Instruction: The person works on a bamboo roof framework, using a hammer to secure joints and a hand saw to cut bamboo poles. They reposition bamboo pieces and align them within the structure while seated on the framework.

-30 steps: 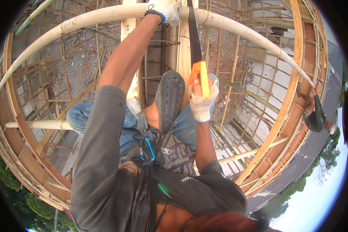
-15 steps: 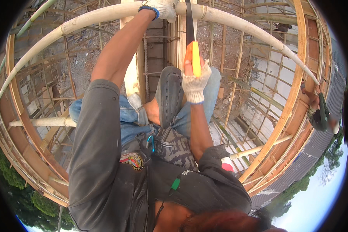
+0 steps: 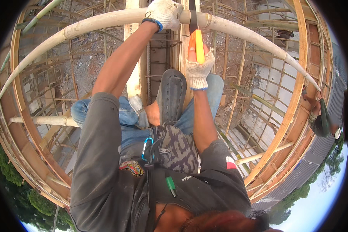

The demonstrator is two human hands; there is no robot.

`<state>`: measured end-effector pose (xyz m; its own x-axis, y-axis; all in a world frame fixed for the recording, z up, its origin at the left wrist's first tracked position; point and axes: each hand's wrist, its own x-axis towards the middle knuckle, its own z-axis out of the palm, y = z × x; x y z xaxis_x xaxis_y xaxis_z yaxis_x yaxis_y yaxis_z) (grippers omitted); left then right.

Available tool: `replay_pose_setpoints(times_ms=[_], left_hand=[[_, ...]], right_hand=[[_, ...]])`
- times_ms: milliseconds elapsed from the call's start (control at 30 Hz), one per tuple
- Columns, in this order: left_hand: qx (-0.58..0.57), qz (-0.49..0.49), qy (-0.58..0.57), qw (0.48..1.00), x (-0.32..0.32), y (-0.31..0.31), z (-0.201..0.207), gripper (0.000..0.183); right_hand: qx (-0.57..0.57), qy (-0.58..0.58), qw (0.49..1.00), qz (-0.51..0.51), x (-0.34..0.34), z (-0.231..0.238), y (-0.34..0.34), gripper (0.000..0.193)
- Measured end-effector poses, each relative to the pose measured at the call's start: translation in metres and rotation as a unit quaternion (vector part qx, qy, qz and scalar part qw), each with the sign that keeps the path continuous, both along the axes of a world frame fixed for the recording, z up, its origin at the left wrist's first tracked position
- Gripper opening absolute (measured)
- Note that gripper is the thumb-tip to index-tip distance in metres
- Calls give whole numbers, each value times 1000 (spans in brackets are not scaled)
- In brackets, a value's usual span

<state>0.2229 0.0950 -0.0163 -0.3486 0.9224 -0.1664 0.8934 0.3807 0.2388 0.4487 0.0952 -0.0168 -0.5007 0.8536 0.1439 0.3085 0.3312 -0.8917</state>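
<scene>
A long pale bamboo pole (image 3: 104, 20) runs across the top of the view, from the far left side to the right. My left hand (image 3: 164, 14), in a white knitted glove, is wrapped round it near the middle. Just right of that, a handsaw (image 3: 199, 45) with an orange and yellow handle has its dark blade against the pole. My right hand (image 3: 200, 71), in a glove with bare fingertips, is closed on the saw's handle. Whether the blade has cut into the bamboo, I cannot make out.
Below the pole stand upright timber beams (image 3: 134, 73) beside a ribbed steel bar (image 3: 149, 65). My dark clog (image 3: 172, 96) is close to them. Bamboo and wooden framing surrounds a drop to rubble ground. Another person (image 3: 324, 120) is at the right edge, one hand near the pole's end.
The saw and my right hand have shifted up the view, with more of the blade past the pole. My left hand stays on the pole, which sits slightly lower in the picture.
</scene>
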Motion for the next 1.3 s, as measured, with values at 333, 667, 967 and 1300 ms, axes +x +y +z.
replay_pose_setpoints(times_ms=[333,667,967,1300], left_hand=[[23,-3,33,999,4,7,9,58],[27,12,-14,999,-4,-4,6,59],[-65,10,7,998,17,3,30,65],[-106,39,-54,992,15,6,44,84]], right_hand=[[14,37,999,-30,-9,0,-2,12],[-13,-32,999,17,9,24,-16,26],[-31,-36,999,-3,40,34,-28,18],[-310,-201,911,183,48,-33,-52,52]])
